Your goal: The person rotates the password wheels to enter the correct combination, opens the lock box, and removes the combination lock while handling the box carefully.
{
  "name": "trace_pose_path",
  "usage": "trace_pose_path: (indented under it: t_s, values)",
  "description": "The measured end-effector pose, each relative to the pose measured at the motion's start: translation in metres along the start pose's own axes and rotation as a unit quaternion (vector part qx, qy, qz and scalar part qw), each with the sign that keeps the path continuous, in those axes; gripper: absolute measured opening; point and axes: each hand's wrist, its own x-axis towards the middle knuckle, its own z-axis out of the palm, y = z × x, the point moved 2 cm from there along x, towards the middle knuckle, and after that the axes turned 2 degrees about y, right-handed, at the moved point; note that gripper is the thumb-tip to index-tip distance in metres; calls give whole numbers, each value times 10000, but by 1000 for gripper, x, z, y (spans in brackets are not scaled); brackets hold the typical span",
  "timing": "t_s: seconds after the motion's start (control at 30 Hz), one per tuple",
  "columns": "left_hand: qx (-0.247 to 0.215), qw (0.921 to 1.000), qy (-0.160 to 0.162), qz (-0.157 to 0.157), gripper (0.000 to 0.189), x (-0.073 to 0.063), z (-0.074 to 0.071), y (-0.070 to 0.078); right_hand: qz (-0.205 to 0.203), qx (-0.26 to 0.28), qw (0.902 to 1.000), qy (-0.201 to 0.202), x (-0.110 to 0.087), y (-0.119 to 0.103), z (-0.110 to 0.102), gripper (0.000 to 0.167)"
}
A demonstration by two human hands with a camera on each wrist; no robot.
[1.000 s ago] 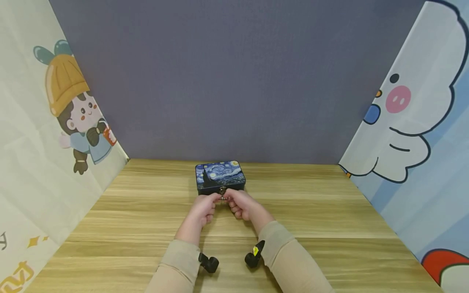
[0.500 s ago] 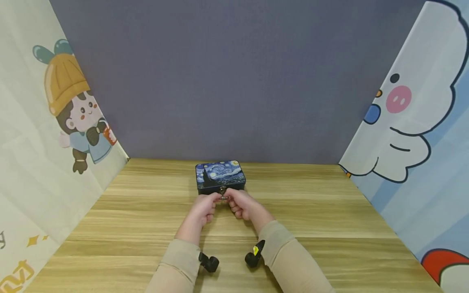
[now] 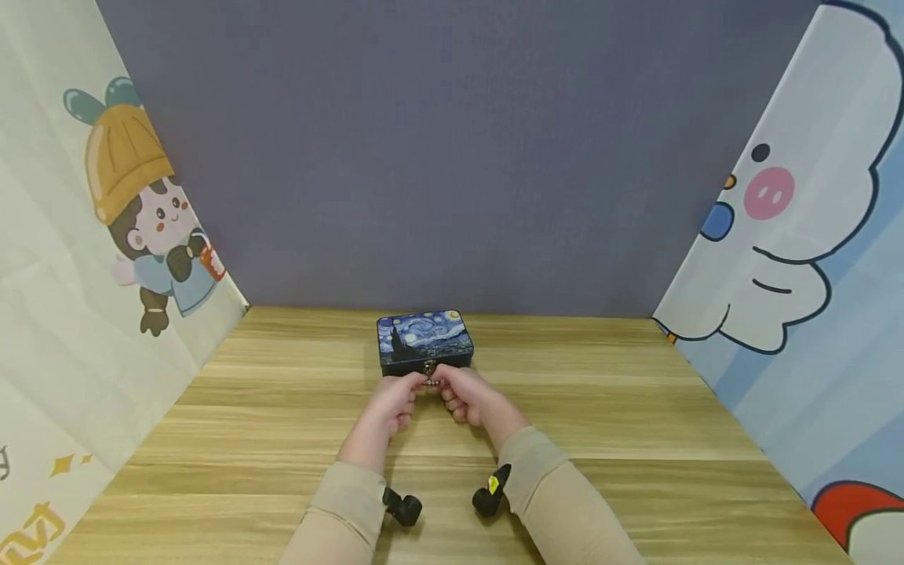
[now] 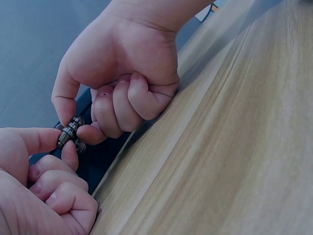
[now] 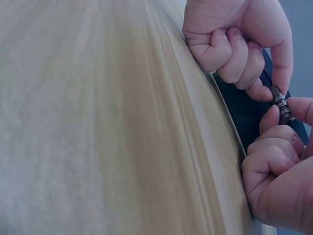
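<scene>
A small dark box (image 3: 424,336) with a swirling blue night-sky painting on its lid stands shut near the back of the table. At the middle of its front hangs a small bronze combination padlock (image 4: 71,130) with ridged number dials. Thumb and forefinger of my left hand (image 3: 392,402) pinch one end of the padlock. From the other side my right hand (image 3: 468,392) pinches it at the dials, as the right wrist view of the padlock (image 5: 280,105) also shows. The other fingers of both hands are curled into the palms. The digits are too small to read.
The wood-grain table (image 3: 282,439) runs back to a grey-blue panel (image 3: 452,157). Cartoon-printed cloths flank it: a child in a yellow hat (image 3: 130,157) at left, a white figure (image 3: 812,173) at right. Black wrist cameras (image 3: 404,508) hang from the beige sleeves (image 3: 346,502).
</scene>
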Motion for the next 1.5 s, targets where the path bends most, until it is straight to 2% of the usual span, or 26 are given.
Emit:
trace_pose_path:
  t_s: [0.47,0.9,1.5]
  values:
    - [18,10000,-5,-25,24,1,-1,-2,-41,117,9997,-203,-4,2,-6,22]
    - [3,10000,-32,7,23,1,0,-1,-23,-42,9997,-259,-5,1,-17,23]
    - [-59,10000,-33,-40,24,2,0,0,-117,62,9997,-213,-4,1,-11,22]
